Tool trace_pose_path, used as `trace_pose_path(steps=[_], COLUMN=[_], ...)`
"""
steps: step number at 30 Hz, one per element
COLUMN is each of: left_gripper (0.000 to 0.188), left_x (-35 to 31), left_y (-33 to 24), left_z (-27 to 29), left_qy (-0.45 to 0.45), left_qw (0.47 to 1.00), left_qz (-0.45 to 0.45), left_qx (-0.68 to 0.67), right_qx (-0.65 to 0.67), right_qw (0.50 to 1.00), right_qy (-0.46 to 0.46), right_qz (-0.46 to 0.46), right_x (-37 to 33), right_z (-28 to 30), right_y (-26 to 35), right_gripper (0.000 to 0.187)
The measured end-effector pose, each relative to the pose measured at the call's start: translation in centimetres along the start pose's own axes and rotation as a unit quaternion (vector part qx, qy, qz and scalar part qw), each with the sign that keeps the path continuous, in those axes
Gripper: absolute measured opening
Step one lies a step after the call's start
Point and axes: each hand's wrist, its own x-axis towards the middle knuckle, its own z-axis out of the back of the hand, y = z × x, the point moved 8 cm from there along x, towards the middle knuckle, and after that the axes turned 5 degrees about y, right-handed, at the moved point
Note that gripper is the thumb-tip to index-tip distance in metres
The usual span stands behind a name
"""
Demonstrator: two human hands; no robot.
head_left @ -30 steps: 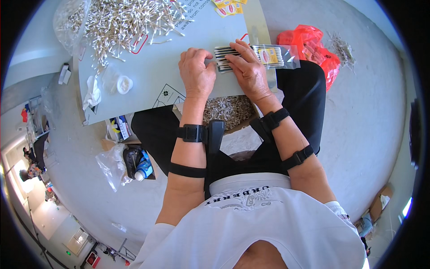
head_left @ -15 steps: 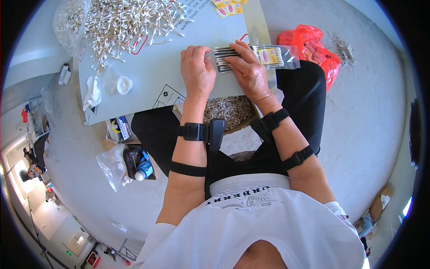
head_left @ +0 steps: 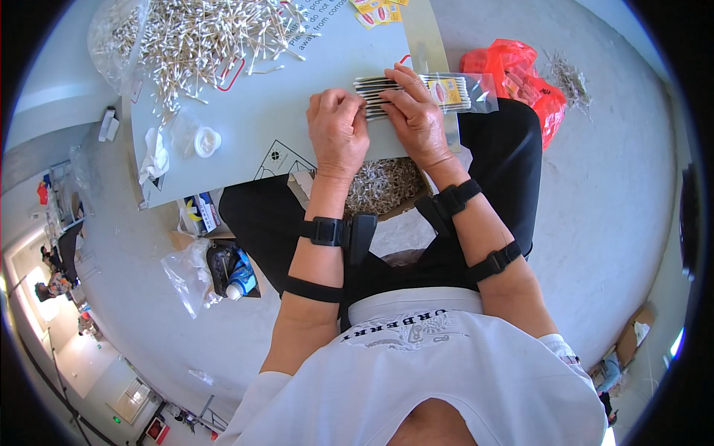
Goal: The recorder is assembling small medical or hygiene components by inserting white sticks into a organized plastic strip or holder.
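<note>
A row of black-stemmed cotton swabs lies half inside a clear plastic sleeve with a yellow label on the grey board. My left hand presses on the swabs' open left ends with curled fingers. My right hand lies flat across the bundle and the sleeve's mouth, holding it down. Both hands touch the same bundle, side by side.
A big pile of loose white swabs covers the board's far left. A small white cap and crumpled tissue lie near the left edge. A red plastic bag sits right of the board. Bags and a bottle lie on the floor.
My left hand has shifted slightly along the swab ends; the bundle and sleeve stay where they were. My right hand has barely moved.
</note>
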Motion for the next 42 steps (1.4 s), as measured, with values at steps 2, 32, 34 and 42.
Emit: trace_pose_path(steps=[2,32,34,42], left_gripper=[0.020,0.052,0.051,0.056], left_x=[-0.1,1.2,1.3,1.1], left_y=[-0.1,2.2,2.3,0.1], left_z=[-0.2,-4.2,-4.4,-2.8], left_qy=[0.010,-0.083,-0.081,0.016], left_qw=[1.000,0.875,0.876,0.997], left_qz=[-0.008,0.142,0.149,0.003], left_qx=[0.020,-0.455,-0.451,-0.075], right_qx=[-0.001,0.311,0.283,-0.105], right_qw=[1.000,0.925,0.938,0.989], right_qy=[0.006,-0.095,-0.114,0.083], right_qz=[0.000,-0.194,-0.165,-0.060], right_x=[0.0,0.1,0.2,1.5], right_z=[-0.1,0.1,0.6,3.5], right_y=[0.1,-3.7,-3.2,-0.8], right_gripper=[0.018,0.031,0.027,0.014])
